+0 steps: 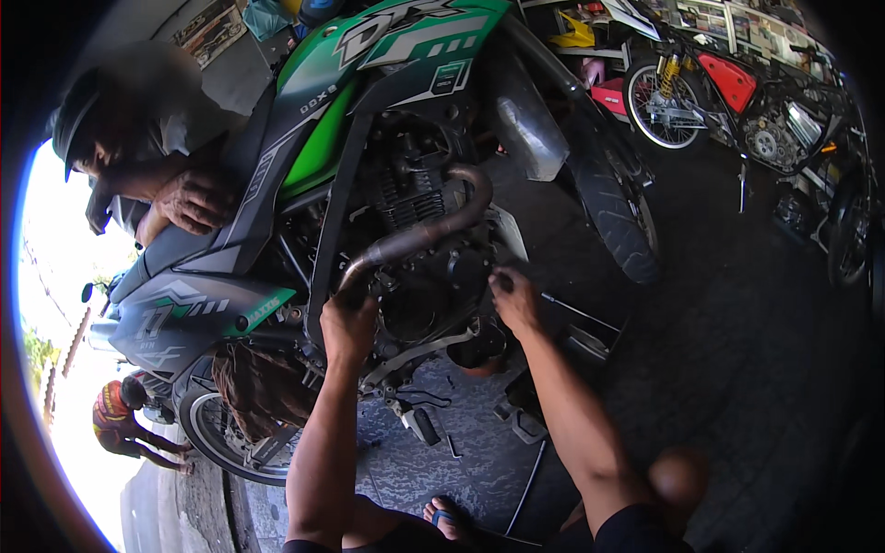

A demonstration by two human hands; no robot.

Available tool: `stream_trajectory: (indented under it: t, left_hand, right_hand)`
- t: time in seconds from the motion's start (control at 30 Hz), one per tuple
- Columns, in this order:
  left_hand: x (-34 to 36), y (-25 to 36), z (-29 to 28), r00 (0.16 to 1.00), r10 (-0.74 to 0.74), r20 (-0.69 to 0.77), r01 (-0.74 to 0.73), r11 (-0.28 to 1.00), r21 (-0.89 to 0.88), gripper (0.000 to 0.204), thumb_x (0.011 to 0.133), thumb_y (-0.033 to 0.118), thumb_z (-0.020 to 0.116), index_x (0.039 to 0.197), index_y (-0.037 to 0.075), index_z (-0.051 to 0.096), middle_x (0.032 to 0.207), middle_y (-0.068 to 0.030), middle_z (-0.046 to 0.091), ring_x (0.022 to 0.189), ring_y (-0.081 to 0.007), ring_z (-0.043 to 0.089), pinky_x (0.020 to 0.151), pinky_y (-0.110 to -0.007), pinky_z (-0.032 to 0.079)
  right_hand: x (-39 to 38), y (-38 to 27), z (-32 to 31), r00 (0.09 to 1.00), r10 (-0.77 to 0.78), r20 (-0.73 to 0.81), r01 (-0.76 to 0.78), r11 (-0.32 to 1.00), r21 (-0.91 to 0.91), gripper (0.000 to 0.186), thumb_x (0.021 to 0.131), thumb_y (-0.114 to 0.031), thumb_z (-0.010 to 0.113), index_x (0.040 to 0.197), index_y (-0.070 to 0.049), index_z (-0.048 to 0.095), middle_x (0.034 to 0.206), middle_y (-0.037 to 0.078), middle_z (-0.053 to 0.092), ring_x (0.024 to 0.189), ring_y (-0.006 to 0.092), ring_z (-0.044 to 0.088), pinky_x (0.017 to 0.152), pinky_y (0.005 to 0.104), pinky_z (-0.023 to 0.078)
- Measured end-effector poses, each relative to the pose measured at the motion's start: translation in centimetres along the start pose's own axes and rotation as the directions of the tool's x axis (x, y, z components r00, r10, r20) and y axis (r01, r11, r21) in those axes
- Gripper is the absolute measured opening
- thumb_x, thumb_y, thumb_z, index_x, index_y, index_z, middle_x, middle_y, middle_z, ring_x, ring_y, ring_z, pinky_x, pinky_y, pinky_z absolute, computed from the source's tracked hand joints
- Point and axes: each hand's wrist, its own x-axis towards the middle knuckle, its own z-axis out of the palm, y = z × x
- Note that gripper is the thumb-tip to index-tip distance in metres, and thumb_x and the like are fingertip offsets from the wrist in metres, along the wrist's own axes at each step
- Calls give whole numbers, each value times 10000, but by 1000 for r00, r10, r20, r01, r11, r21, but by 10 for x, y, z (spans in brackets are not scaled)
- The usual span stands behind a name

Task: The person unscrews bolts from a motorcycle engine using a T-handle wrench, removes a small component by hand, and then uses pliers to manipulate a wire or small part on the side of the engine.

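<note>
A green, black and grey motorcycle (313,152) stands before me with its engine exposed. My left hand (350,324) is closed at the left edge of the dark engine side cover (410,309), just under the lower bend of the exhaust pipe (415,238). At the cover's right edge, my right hand (513,297) is closed with fingers curled. Shadow hides the fingertips of both hands. Above the cover are the finned cylinder (406,205) and the curved pipe. Below it sits a foot peg (421,426).
Another person (152,138) leans over the seat at left; a second person (120,419) bends down outside. A brown cloth (263,392) hangs by the rear wheel. An L-shaped tool (452,447) and a long rod (527,488) lie below. A red motorcycle (728,83) stands far right.
</note>
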Motion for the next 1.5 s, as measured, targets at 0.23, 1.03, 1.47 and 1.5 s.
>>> stream_trajectory:
  t: [0.23, 1.03, 1.47, 1.5]
  left_hand:
    - [-84, 43, 18, 854, 79, 515, -139, 987, 79, 220, 787, 218, 731, 934, 55, 738, 874, -185, 725, 812, -323, 726, 735, -407, 570]
    - [-134, 11, 59, 426, -50, 903, -303, 933, 195, 534, 924, 462, 627, 1266, 52, 609, 1143, -177, 696, 1067, -342, 669, 918, -435, 529]
    - [-133, 43, -18, 490, 201, 848, -268, 961, -73, 496, 893, 397, 684, 1224, 34, 618, 1053, -194, 704, 960, -369, 691, 825, -450, 555]
    - [-135, 47, -18, 464, 209, 861, -296, 952, -72, 497, 893, 396, 681, 1226, 33, 613, 1058, -197, 699, 965, -375, 686, 824, -459, 552]
  right_hand:
    - [14, -1, 4, 995, -53, 84, 43, 992, 114, 232, 841, -120, 723, 1033, -4, 667, 957, 166, 703, 917, 288, 687, 818, 382, 531]
    - [-68, 78, -80, 796, 591, 134, -601, 798, 51, 92, 952, -147, 624, 932, -58, 635, 695, 26, 604, 508, 121, 554, 430, 263, 444]
    - [7, -101, -6, 996, 90, 14, -91, 991, 102, 239, 961, -45, 557, 1171, 15, 653, 879, 70, 669, 778, 133, 599, 704, 269, 481]
    - [18, -98, -3, 996, 84, 17, -85, 992, 92, 233, 950, -50, 571, 1147, 28, 669, 900, 89, 683, 854, 173, 631, 800, 301, 498]
